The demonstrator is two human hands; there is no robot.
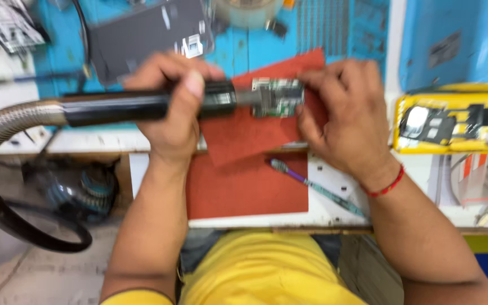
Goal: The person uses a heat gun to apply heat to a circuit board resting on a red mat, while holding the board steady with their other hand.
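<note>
The small green circuit board (pixel 278 97) sits over the red mat (pixel 244 186), pinched at its right edge by my right hand (pixel 348 118), fingers closed on it. My left hand (pixel 170 107) is wrapped tight around the black hot-air handle (pixel 120 107), whose nozzle touches the board's left side. I judge the heating to be mid-way: nothing looks lifted off the board yet. A toothbrush (pixel 312 183) lies just below. Motion blur hides the board's parts, and the yellow tray (pixel 402 121) runs off the right edge.
</note>
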